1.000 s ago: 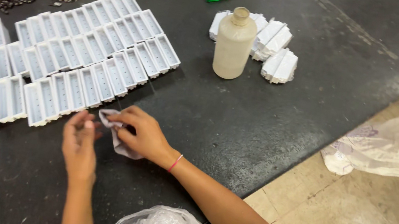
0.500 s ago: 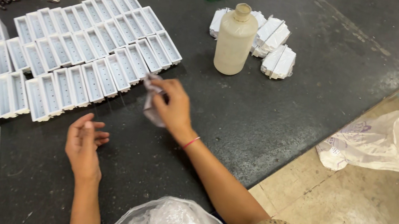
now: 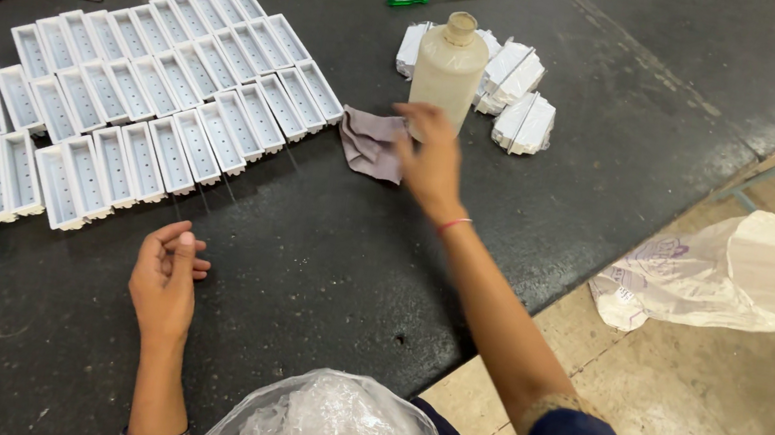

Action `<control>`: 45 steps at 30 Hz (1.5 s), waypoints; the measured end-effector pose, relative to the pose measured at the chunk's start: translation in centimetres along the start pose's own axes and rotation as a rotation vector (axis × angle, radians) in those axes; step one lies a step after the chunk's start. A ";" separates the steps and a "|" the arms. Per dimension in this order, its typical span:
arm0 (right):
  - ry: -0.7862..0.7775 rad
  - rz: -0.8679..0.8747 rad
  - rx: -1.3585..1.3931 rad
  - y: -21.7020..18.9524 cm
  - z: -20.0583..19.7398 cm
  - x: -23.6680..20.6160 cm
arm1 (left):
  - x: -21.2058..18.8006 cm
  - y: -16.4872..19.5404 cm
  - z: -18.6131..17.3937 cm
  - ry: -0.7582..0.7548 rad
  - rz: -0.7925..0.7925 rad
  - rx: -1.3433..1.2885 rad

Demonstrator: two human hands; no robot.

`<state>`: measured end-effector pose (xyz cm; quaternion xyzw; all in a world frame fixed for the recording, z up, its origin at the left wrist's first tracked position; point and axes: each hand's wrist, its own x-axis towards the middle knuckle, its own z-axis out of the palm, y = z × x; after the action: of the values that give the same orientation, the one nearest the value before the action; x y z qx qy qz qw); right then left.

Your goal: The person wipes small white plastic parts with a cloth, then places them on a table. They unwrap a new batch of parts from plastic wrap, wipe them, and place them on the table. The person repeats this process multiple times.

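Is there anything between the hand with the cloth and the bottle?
Nothing visible. The right hand, with the grey cloth, is right in front of the bottle, partly overlapping it in the head view. Whether they touch, I cannot tell.

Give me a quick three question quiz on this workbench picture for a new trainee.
1. True or false: the right hand holds the grey cloth.
2. What stands just beyond that hand? A) pale plastic bottle B) metal can C) glass jar
3. Fill in: the left hand rests, holding nothing, on the dark ____, near the rows of white trays.

Key: 1 true; 2 A; 3 mat.
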<state>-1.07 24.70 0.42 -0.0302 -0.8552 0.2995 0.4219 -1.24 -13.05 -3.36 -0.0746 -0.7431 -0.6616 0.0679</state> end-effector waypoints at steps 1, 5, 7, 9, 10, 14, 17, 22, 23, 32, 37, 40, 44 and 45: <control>0.076 0.018 -0.083 1.4 -0.8 -0.1 | 0.0 0.0 0.0 -0.003 0.000 -0.003; 0.259 0.111 -0.217 8.8 -4.2 2.0 | -0.1 -0.2 0.2 -0.018 0.009 0.024; 0.268 0.197 -0.254 12.1 -5.5 3.6 | -0.1 -0.2 0.3 -0.015 0.003 0.014; 0.240 0.240 -0.287 14.6 -6.0 5.5 | 0.0 -0.4 0.4 -0.009 0.003 0.011; 0.207 0.241 -0.302 15.5 -6.0 6.4 | 0.0 -0.4 0.4 -0.006 0.006 0.014; 0.073 0.518 -0.490 16.7 -5.1 10.6 | 0.3 -0.8 0.6 0.004 -0.008 0.032; -0.065 0.663 -0.634 16.0 -4.4 12.9 | 0.4 -1.1 0.8 0.016 -0.017 0.012; -0.121 0.713 -0.613 15.3 -3.0 13.9 | 0.7 -1.2 0.9 0.043 -0.042 0.030; -0.105 0.696 -0.604 15.6 -2.7 13.6 | 0.7 -1.2 0.9 0.046 -0.046 0.029; 0.367 0.382 -0.274 19.5 -7.3 13.4 | 0.9 -2.6 0.7 0.071 -0.065 0.016; 0.327 0.268 0.818 9.1 -9.2 8.8 | 1.1 -3.0 0.8 0.090 -0.060 -0.113; 0.074 0.075 0.668 -0.3 -7.7 4.4 | 1.1 -2.3 0.9 0.094 -0.026 -0.272; -0.179 -0.169 0.317 -12.2 -1.1 -1.1 | 0.7 0.0 0.3 0.014 -0.049 -0.545; -0.234 -0.119 0.272 -14.7 0.6 -2.4 | 0.6 0.6 0.1 -0.013 -0.069 -0.611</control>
<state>2.94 11.62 6.35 0.1127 -0.8503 0.3885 0.3369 -1.67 -12.86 -2.65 -0.0704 -0.5122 -0.8558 0.0152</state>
